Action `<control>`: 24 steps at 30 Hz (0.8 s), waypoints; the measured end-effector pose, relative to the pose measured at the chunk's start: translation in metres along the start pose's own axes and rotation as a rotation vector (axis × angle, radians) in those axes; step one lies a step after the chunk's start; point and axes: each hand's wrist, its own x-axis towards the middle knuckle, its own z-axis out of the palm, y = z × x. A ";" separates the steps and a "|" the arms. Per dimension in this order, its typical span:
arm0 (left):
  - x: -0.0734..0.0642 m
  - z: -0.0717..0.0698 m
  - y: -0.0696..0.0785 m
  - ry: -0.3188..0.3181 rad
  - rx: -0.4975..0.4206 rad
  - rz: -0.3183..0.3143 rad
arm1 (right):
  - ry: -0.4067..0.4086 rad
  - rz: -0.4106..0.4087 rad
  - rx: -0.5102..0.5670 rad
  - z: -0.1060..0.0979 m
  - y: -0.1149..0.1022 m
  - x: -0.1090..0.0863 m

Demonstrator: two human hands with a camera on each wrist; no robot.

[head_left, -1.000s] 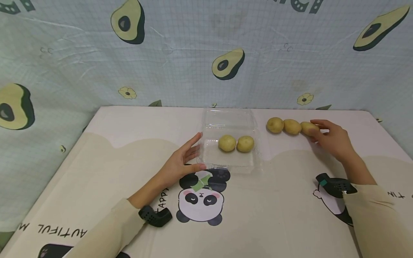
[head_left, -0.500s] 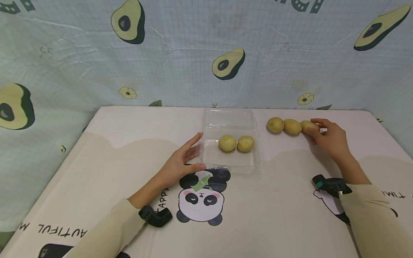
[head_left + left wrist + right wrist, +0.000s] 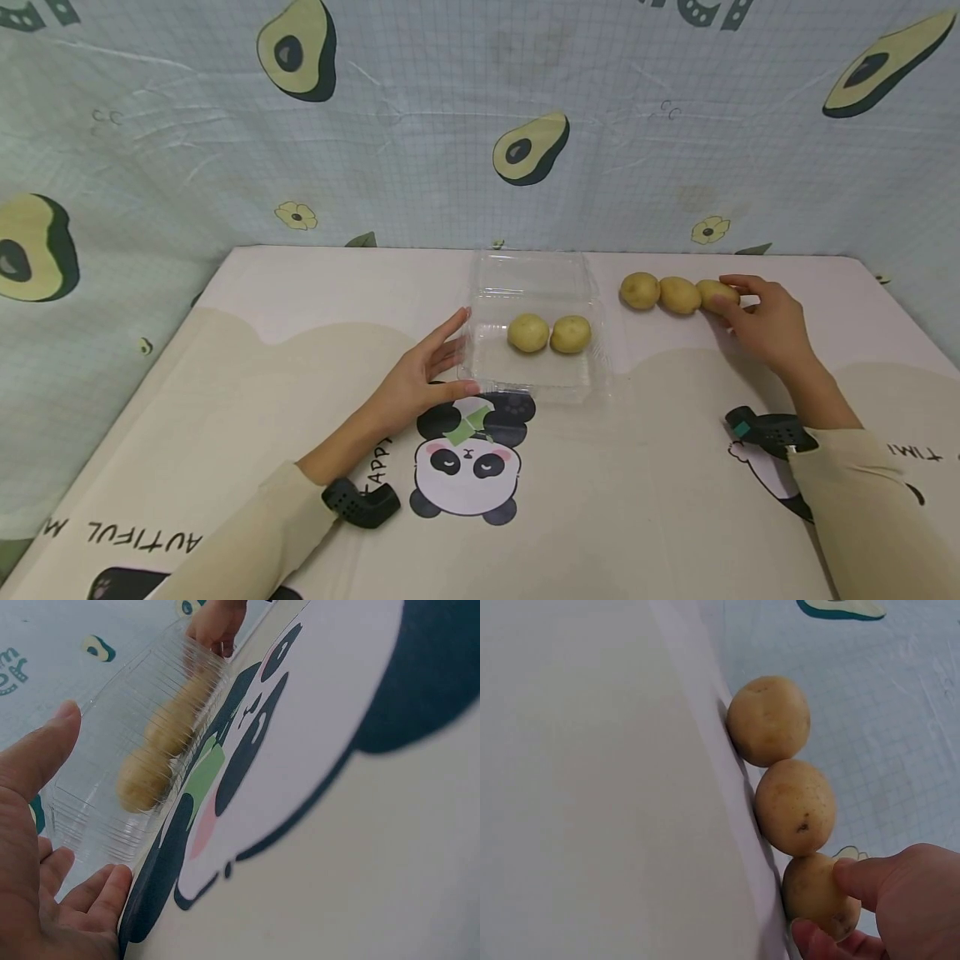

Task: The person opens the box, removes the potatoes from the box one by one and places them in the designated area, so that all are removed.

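A clear plastic clamshell container (image 3: 536, 375) lies on the table with two potatoes (image 3: 528, 333) side by side inside. My left hand (image 3: 416, 379) rests against its left side, fingers extended and thumb at the front left corner. In the left wrist view that hand's thumb (image 3: 56, 742) stands apart from the fingers, beside the ribbed wall. To the right of the container, three potatoes (image 3: 679, 295) form a row at the back. My right hand (image 3: 772, 325) pinches the rightmost potato (image 3: 817, 896) between thumb and fingers; that potato sits close against the middle one (image 3: 795, 808).
A pale tablecloth (image 3: 645, 500) with panda prints covers the table. Behind its back edge hangs a sheet (image 3: 420, 150) printed with avocados. The container's raised lid (image 3: 532, 271) reaches toward that edge. Black cameras (image 3: 363, 502) are strapped on both wrists.
The rightmost potato has shifted very slightly left with my right hand, whose forearm has also swung a little left. My left hand and the container have stayed put.
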 end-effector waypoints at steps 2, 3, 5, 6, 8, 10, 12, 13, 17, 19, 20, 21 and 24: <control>0.000 0.000 0.000 0.000 -0.002 -0.002 | -0.014 0.014 0.000 -0.001 0.000 0.000; 0.000 0.000 0.000 0.000 -0.003 -0.004 | -0.019 0.018 -0.001 -0.001 -0.001 -0.001; 0.000 0.000 0.000 -0.001 -0.004 -0.006 | -0.022 0.018 -0.003 -0.002 -0.001 -0.001; 0.000 0.000 0.000 -0.001 -0.002 -0.006 | -0.022 0.018 -0.004 -0.002 -0.001 -0.001; 0.000 0.000 0.000 -0.001 0.000 -0.005 | -0.024 0.021 -0.004 -0.003 -0.001 -0.001; 0.001 0.000 -0.001 -0.001 0.003 -0.001 | -0.027 0.025 -0.002 -0.003 0.000 -0.001; 0.001 0.000 -0.001 -0.001 0.006 0.000 | -0.027 0.027 -0.005 -0.004 0.000 -0.001; 0.001 0.000 -0.001 -0.001 0.005 0.002 | -0.025 0.028 -0.005 -0.004 0.000 -0.001; 0.001 0.000 -0.002 0.002 0.010 0.002 | -0.017 0.041 0.005 -0.005 -0.002 -0.001; 0.001 0.000 -0.002 0.003 0.012 0.005 | -0.011 0.047 0.010 -0.007 -0.003 -0.001; 0.001 0.000 -0.002 0.003 0.014 0.005 | -0.008 0.048 0.012 -0.007 -0.004 -0.001; 0.001 0.000 -0.002 0.003 0.013 0.006 | -0.003 0.045 0.012 -0.008 -0.005 -0.001; 0.001 0.000 -0.003 0.003 0.010 0.009 | 0.023 0.023 0.001 -0.012 -0.008 -0.001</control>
